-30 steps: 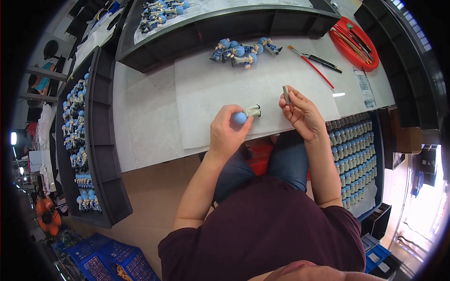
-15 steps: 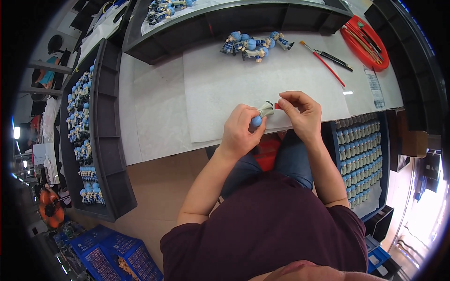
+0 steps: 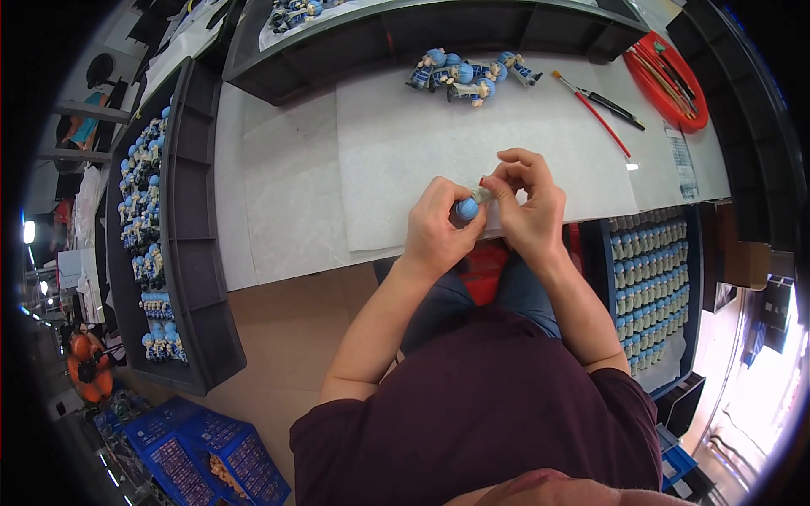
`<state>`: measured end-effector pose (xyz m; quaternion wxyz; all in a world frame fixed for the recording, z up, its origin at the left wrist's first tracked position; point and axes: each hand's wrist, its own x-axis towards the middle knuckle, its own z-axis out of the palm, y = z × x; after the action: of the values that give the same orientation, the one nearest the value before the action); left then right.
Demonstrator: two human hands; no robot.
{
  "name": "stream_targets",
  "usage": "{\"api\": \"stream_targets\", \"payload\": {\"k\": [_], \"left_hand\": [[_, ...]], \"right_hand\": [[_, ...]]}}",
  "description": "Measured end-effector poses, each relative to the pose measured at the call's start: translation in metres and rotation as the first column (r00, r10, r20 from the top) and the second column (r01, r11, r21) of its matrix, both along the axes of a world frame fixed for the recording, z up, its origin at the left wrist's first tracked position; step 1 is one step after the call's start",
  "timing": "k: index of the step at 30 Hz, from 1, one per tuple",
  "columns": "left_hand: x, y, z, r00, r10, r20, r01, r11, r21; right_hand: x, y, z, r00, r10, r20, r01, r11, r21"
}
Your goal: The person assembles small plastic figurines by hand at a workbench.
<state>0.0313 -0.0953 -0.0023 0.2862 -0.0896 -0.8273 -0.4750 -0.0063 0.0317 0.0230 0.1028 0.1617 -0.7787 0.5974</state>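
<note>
My left hand [image 3: 434, 228] is closed around a small figurine [image 3: 467, 208] with a round blue head and a pale body. The blue head faces up between thumb and fingers, and much of the body is hidden. Against the figurine's pale end, my right hand [image 3: 533, 211] pinches a small red piece [image 3: 483, 181] between thumb and forefinger, its other fingers loosely curled. Whether the red piece touches the figurine, I cannot tell. Both hands are over the near edge of a white sheet [image 3: 396, 160] on the table.
Several blue-haired figurines [image 3: 460, 74] lie in a cluster at the back. Brushes [image 3: 603, 114] rest right of them, near a red tray [image 3: 700, 118] of more brushes. Figurines fill a dark crate [image 3: 190, 185] at left and a blue-edged crate [image 3: 696, 295] at right. Another crate [image 3: 456, 34] spans the back.
My right hand has moved left, bringing the red piece up beside the figurine. My left hand has turned the figurine slightly. The whole view has shifted a little.
</note>
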Motion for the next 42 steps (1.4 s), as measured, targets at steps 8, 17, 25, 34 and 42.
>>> {"api": "stream_targets", "payload": {"k": [8,17,25,34,42], "left_hand": [[-0.004,0.000,0.001,0.999,0.024,0.025,-0.025,0.999,0.035],[-0.002,-0.001,0.003,0.997,0.024,0.072,-0.027,0.999,0.048],[-0.003,0.000,0.002,0.999,0.030,0.044,-0.032,0.998,0.053],[0.000,0.000,0.001,0.999,0.021,0.035,-0.025,0.995,0.100],[-0.003,0.000,0.001,0.999,0.026,0.043,-0.029,0.997,0.071]], "right_hand": [[-0.003,-0.009,-0.010,0.969,-0.030,-0.244,0.063,0.989,0.131],[-0.006,-0.003,0.001,0.975,-0.031,-0.220,0.051,0.995,0.086],[-0.007,0.000,-0.002,0.984,-0.054,-0.169,0.079,0.986,0.150],[-0.009,0.008,0.004,0.985,-0.095,-0.146,0.119,0.978,0.169],[-0.005,0.006,0.013,0.999,-0.022,0.032,0.014,0.971,0.237]]}}
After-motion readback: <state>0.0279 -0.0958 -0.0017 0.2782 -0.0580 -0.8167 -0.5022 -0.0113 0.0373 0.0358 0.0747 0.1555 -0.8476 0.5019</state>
